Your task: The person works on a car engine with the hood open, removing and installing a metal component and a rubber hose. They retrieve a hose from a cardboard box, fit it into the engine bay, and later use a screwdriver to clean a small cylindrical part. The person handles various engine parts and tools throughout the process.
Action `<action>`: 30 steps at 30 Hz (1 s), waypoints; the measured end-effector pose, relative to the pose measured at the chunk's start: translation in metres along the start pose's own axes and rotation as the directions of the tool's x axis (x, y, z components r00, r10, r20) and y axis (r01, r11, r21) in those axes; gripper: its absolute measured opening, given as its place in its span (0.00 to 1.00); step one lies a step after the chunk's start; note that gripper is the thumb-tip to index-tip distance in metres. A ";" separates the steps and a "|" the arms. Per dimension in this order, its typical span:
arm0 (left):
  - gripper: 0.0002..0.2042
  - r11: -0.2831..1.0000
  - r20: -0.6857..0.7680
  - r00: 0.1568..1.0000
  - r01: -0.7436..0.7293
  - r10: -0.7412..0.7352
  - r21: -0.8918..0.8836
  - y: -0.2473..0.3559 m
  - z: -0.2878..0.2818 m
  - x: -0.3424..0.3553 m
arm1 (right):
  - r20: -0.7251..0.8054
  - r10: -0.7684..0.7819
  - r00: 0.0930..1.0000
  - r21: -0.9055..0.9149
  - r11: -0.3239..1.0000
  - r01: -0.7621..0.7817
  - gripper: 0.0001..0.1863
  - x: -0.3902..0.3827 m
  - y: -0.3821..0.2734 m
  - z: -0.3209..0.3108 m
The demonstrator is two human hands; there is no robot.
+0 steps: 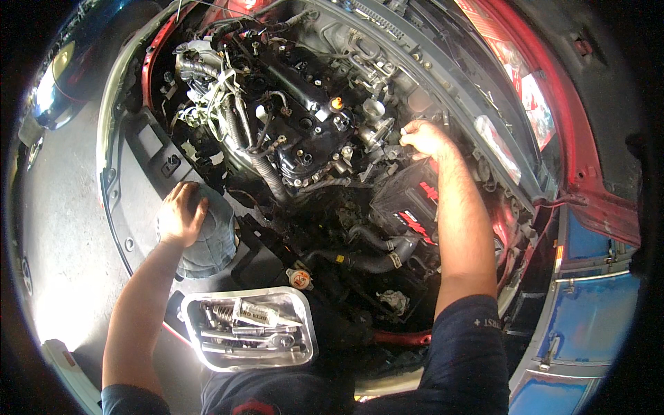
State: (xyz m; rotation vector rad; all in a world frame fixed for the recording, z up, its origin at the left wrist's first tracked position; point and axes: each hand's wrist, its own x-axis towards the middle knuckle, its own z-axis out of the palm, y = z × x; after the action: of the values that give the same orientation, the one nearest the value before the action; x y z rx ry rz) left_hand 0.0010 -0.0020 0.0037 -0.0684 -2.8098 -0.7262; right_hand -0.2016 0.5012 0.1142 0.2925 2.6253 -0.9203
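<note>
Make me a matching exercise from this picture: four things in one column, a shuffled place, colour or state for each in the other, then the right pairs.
Things:
1. Left hand
2. Right hand
3. Metal tray
4. Boxy battery

Descriptions:
A. Silver-coloured, with a ratchet and other tools lying in it
B. Black with red markings
C. Resting on a rounded grey item
D. Fingers bent, beside the engine

Right pairs: 1-C, 2-D, 3-A, 4-B
</note>
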 end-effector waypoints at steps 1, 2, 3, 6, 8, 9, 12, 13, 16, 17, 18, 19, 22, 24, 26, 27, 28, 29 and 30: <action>0.19 1.000 -0.002 1.000 0.000 0.000 0.005 0.000 0.000 0.000 | -0.029 0.014 0.999 0.000 1.000 -0.014 0.14 0.000 0.000 0.001; 0.19 1.000 -0.003 1.000 0.000 0.000 0.009 0.000 0.000 0.000 | -0.035 0.004 0.999 -0.014 1.000 -0.004 0.14 0.001 -0.001 0.002; 0.19 1.000 0.003 1.000 0.005 -0.005 0.008 0.000 0.000 0.000 | -0.048 0.003 0.999 -0.030 1.000 -0.005 0.14 0.001 -0.001 0.003; 0.19 1.000 0.012 1.000 0.008 -0.008 0.010 0.001 0.000 0.000 | -0.037 -0.004 0.999 -0.032 0.999 0.003 0.13 0.001 -0.001 0.002; 0.18 1.000 -0.001 1.000 -0.009 0.009 0.003 0.001 0.000 0.000 | -0.027 -0.030 0.999 0.007 1.000 0.031 0.13 -0.002 -0.002 0.001; 0.18 1.000 -0.006 1.000 -0.012 0.012 0.027 0.001 0.000 0.000 | -0.029 -0.053 0.998 0.038 0.998 0.054 0.13 -0.004 -0.003 0.000; 0.18 0.999 -0.024 1.000 -0.019 0.020 0.038 0.001 0.001 -0.001 | -0.064 -0.106 0.992 0.087 0.990 0.111 0.13 -0.014 -0.006 -0.003; 0.18 1.000 -0.018 1.000 -0.012 0.013 0.026 0.001 0.001 -0.001 | -0.080 -0.121 0.989 0.096 0.987 0.128 0.12 -0.017 -0.007 -0.004; 0.18 1.000 -0.025 0.999 -0.020 0.020 0.012 0.001 0.000 0.000 | -0.022 -0.088 0.996 0.121 0.989 0.090 0.12 -0.022 -0.012 -0.007; 0.18 1.000 -0.030 0.999 -0.027 0.027 0.011 0.001 0.000 0.000 | 0.007 -0.063 0.998 0.078 0.995 0.062 0.13 -0.022 -0.013 -0.007; 0.18 1.000 -0.011 1.000 -0.025 0.025 -0.008 0.001 0.000 0.000 | 0.035 -0.035 0.999 0.036 0.999 0.034 0.13 -0.021 -0.014 -0.007; 0.18 0.999 0.009 1.000 -0.023 0.023 -0.028 0.001 0.000 0.001 | 0.062 -0.005 0.998 -0.007 1.000 0.006 0.14 -0.019 -0.013 -0.007; 0.18 0.998 0.010 0.999 -0.029 0.030 -0.055 0.000 0.000 0.001 | 0.012 -0.074 0.997 -0.158 0.985 0.075 0.15 -0.009 -0.009 0.002; 0.18 0.998 0.002 1.000 -0.028 0.028 -0.048 0.000 0.001 0.001 | 0.060 -0.073 0.996 -0.347 0.934 0.089 0.17 0.002 -0.003 0.008; 0.19 1.000 0.007 1.000 0.000 0.000 0.001 0.000 0.002 0.001 | 0.173 -0.070 0.982 -0.591 0.790 0.161 0.14 0.014 0.002 0.015; 0.19 1.000 -0.002 1.000 -0.025 0.025 -0.019 -0.001 0.003 0.001 | 0.193 -0.062 0.979 -0.650 0.739 0.175 0.13 0.020 0.006 0.019; 0.19 0.999 -0.007 0.999 -0.035 0.035 -0.016 -0.001 0.003 0.001 | 0.201 -0.061 0.978 -0.663 0.726 0.182 0.14 0.024 0.009 0.022; 0.20 0.999 -0.014 0.999 -0.040 0.040 0.001 -0.002 0.004 0.001 | 0.200 -0.053 0.978 -0.698 0.693 0.180 0.14 0.028 0.011 0.024; 0.20 0.998 -0.007 0.999 -0.051 0.051 -0.020 -0.003 0.005 0.000 | 0.188 -0.069 0.980 -0.704 0.686 0.183 0.15 0.030 0.012 0.026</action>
State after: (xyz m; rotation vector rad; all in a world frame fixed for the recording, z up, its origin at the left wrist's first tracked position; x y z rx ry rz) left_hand -0.0007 -0.0023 -0.0014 -0.1408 -2.7837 -0.7414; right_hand -0.2192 0.4967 0.0771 -0.1640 2.6444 0.1227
